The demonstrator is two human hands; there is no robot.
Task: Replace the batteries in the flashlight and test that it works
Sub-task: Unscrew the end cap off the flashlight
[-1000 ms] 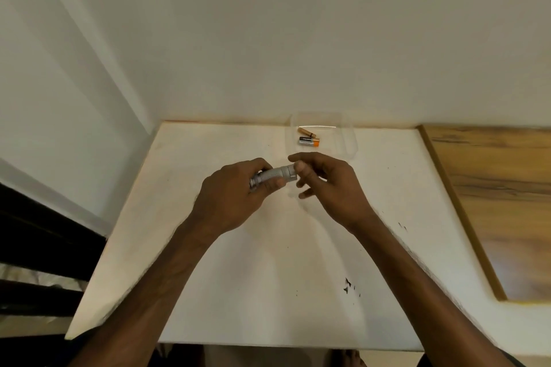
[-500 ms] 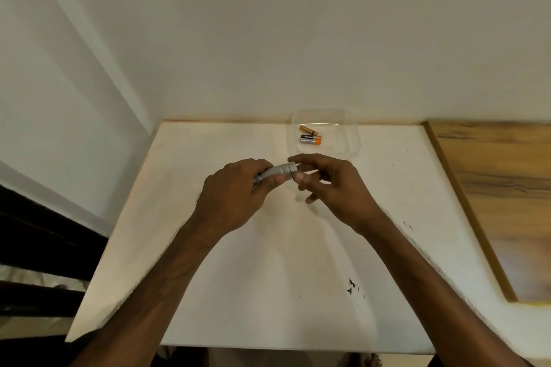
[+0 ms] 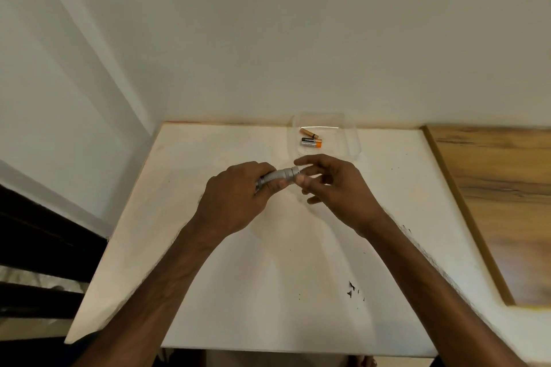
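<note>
1. The left hand (image 3: 235,199) is closed around the barrel of the slim, silver, knurled-metal flashlight (image 3: 281,176) and holds it roughly level just above the white desk (image 3: 268,292).
2. The right hand (image 3: 334,185) pinches the flashlight's right end between thumb and forefinger. It is probably turning the cap, but which way cannot be told.
3. A clear plastic tray (image 3: 353,140) near the desk's far edge holds an orange-and-black battery (image 3: 311,143) and a copper-coloured battery (image 3: 308,132).
4. Whether those cells are spent or fresh is unclear, so the swap may be finished or pending. The light test appears to remain.
</note>
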